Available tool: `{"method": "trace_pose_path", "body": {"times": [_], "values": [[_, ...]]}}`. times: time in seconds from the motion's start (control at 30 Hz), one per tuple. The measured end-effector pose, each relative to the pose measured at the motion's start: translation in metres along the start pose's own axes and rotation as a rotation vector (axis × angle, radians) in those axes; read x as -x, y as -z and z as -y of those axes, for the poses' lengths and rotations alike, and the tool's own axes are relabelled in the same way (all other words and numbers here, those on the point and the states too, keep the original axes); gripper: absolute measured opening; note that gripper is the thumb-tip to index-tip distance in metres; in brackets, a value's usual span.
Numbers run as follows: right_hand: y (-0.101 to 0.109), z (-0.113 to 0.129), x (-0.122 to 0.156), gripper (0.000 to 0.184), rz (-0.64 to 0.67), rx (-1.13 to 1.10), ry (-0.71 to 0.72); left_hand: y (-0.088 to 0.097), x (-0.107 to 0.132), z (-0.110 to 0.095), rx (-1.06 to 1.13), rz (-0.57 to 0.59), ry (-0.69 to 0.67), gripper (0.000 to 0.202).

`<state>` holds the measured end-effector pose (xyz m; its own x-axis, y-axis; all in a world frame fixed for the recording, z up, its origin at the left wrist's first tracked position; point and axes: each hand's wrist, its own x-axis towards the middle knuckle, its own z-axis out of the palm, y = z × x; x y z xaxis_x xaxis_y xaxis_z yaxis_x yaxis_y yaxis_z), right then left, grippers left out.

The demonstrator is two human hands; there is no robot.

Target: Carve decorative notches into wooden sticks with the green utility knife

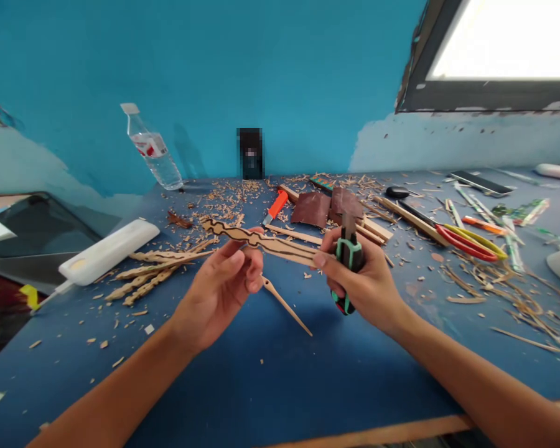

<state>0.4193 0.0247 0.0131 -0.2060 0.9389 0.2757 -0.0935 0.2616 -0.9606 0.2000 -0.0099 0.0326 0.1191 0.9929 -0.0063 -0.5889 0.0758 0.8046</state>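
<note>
My left hand (224,283) pinches a long wavy-edged carved wooden strip (256,239) held level above the blue table (280,373). My right hand (361,280) is closed around a utility knife with a green and black handle (349,258), its blade end pointing up beside the strip's right end; the fingertips also touch that end. A thin pointed wooden stick (287,305) lies on the table just below the hands.
Wood shavings litter the table. Several carved sticks (154,270) and a white case (107,252) lie left; a tilted water bottle (152,149) stands behind. An orange cutter (275,206), sandpaper pieces (326,206), red and yellow scissors (466,242) and a phone (480,182) lie right.
</note>
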Motion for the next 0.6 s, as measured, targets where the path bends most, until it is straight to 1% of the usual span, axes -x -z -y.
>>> {"method": "trace_pose_path", "body": {"times": [0.1,0.2,0.27,0.4,0.6], "values": [[-0.0025,0.0034,0.0059,0.027,0.08,0.037,-0.007,0.0013,-0.0024,0.0066,-0.033,-0.016,-0.019,0.007],[-0.0029,0.0036,0.0088,0.031,0.175,0.072,-0.025,0.0018,-0.0023,0.0085,-0.056,-0.028,-0.036,0.006],[-0.0024,0.002,0.0095,0.032,0.224,0.094,-0.035,0.002,-0.0015,0.0083,-0.073,-0.031,-0.039,0.009],[-0.0009,-0.0018,0.0097,0.029,0.258,0.128,-0.049,0.0033,0.0001,0.0077,-0.1,-0.026,-0.041,0.018],[0.0,-0.0004,0.0095,0.03,0.303,0.149,-0.061,0.005,0.0007,0.0075,-0.115,-0.003,-0.045,0.02]]}}
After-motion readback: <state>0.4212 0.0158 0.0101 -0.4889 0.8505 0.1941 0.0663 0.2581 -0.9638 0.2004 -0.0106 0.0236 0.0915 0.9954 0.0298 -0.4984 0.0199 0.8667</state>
